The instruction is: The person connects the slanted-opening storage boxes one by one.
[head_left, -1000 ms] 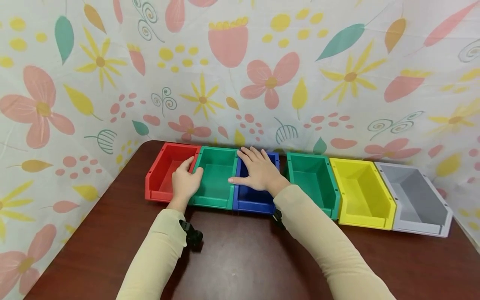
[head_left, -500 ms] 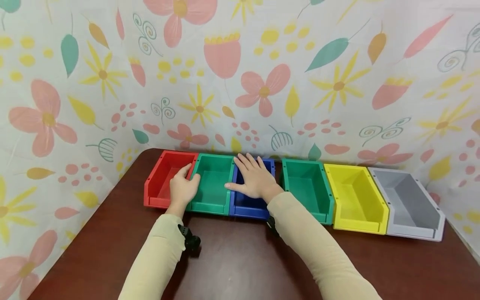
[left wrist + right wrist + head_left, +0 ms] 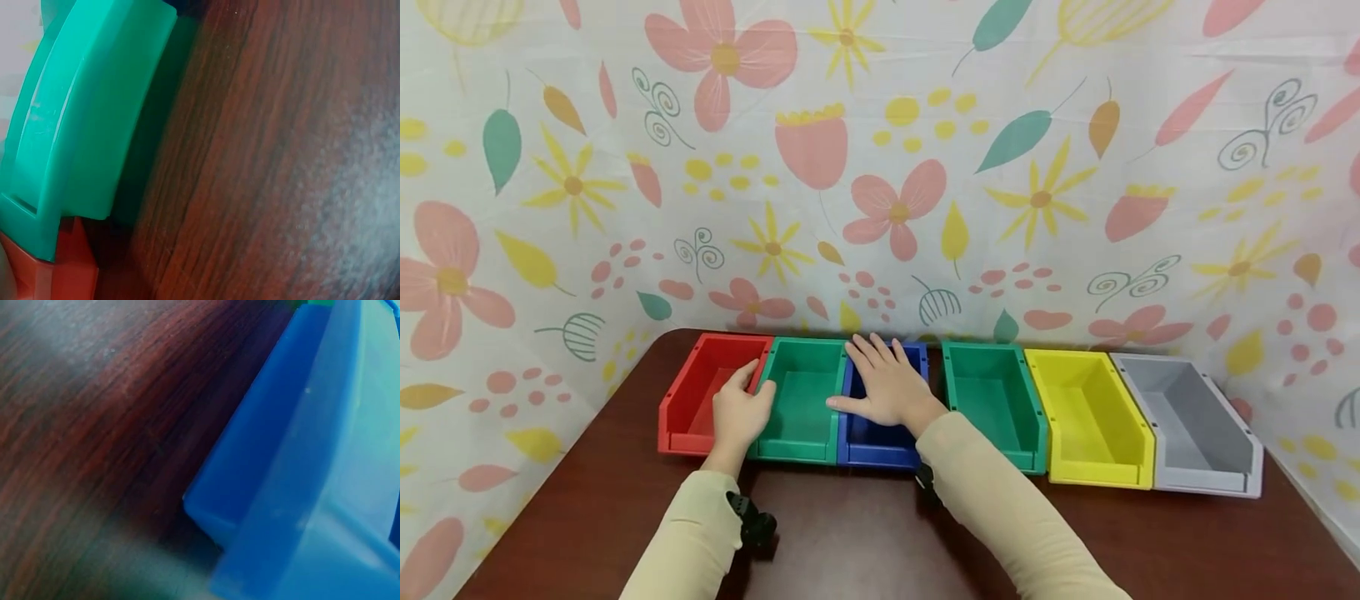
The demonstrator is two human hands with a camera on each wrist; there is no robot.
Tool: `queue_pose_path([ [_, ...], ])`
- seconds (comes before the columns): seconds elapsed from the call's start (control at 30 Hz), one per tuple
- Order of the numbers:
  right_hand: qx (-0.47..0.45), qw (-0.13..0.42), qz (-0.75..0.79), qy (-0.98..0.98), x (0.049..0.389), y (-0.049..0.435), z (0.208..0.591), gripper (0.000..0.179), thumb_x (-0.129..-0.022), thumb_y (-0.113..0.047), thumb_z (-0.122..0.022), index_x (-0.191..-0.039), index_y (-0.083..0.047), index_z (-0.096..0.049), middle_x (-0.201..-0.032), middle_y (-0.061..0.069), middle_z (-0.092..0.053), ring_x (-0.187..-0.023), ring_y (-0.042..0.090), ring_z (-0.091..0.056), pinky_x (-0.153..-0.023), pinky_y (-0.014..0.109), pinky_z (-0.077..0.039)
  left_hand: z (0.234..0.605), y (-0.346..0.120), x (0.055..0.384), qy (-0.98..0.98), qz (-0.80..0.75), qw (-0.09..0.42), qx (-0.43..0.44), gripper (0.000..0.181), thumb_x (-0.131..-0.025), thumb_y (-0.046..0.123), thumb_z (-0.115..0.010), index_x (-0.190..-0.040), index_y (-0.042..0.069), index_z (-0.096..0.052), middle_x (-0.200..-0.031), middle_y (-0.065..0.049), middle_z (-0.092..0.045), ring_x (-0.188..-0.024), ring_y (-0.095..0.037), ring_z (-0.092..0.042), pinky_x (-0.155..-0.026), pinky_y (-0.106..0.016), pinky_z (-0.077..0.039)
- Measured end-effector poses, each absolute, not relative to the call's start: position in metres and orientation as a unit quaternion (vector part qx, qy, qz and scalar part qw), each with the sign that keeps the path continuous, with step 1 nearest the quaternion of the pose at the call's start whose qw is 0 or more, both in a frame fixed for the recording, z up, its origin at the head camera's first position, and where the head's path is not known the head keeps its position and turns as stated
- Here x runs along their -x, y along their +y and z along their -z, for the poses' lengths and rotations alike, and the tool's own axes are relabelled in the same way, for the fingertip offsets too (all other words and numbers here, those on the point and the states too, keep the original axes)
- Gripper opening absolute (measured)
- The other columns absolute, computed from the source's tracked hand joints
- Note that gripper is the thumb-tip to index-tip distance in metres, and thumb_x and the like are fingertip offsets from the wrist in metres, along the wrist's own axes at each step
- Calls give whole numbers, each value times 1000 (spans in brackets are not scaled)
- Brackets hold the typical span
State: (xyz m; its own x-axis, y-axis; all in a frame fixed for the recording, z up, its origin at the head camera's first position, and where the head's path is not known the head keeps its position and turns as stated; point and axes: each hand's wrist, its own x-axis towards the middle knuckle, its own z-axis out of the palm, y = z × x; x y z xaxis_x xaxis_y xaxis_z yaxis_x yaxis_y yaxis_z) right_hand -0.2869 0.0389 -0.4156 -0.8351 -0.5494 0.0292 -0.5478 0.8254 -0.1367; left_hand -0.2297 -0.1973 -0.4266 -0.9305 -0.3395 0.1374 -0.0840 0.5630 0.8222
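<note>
- Left hand (image 3: 741,415) curves where red bin (image 3: 687,444) meets left green bin (image 3: 801,451); whether it pinches, I cannot tell.
- Right hand (image 3: 886,390) spreads, ungripping, over blue bin (image 3: 878,455).
- All three stand on the tabletop (image 3: 842,537); uneven pushing could skew them.

Two arms reach forward in long, pale sleeves. The left arm (image 3: 681,542) goes up and leans a bit to the right. The right arm (image 3: 1007,517) slants up to the left. The left grip (image 3: 741,417) is a bare hand with its thumb and pointing finger apart, like a letter C; its other fingers are hard to see. The right grip (image 3: 887,390) is bare too, its long fingers straight and spread, its thumb poking out left.
</note>
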Motion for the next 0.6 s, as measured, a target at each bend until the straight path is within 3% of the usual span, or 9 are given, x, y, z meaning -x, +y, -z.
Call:
queue_pose_path([
  [0.1,283,15,68,957,287,41,415,104,-73,-90,-14,-154,-25,-4,-161,-3,-4,-148,22,2,-118,49,0,425,-196,231,-873,452,135,-122,50,-92,26,-52,-140,12,-48,-65,-9,-58,-41,-19,-41,-57,-29,-39],
  [0.2,281,12,72,957,290,42,412,104,-73,-90,-15,-154,-25,-4,-161,-3,-5,-148,22,2,-118,49,0,423,-195,235,-870,457,140,-120,50,-92,26,-53,-140,12,-48,-77,-15,-62,-44,-29,-44,-58,-33,-41],
  [0.3,283,4,75,956,293,41,409,104,-73,-89,-16,-154,-25,-5,-161,-2,-5,-148,22,1,-118,49,1,421,-195,237,-867,460,151,-116,49,-92,25,-52,-140,11,-48,-107,-19,-67,-74,-36,-60,-73,-43,-50],
  [0.43,292,13,82,953,292,40,408,104,-74,-89,-17,-154,-24,-6,-161,-1,-4,-148,23,1,-118,50,1,422,-197,236,-864,466,146,-121,50,-93,25,-51,-140,10,-47,-139,-15,-51,-113,-36,-55,-97,-51,-44],
  [0.6,291,27,84,953,288,40,409,104,-74,-89,-19,-154,-24,-5,-161,-1,-4,-148,23,2,-118,50,1,424,-197,230,-864,469,131,-131,50,-93,26,-50,-141,11,-47,-139,-15,-52,-105,-37,-57,-95,-50,-45],
])
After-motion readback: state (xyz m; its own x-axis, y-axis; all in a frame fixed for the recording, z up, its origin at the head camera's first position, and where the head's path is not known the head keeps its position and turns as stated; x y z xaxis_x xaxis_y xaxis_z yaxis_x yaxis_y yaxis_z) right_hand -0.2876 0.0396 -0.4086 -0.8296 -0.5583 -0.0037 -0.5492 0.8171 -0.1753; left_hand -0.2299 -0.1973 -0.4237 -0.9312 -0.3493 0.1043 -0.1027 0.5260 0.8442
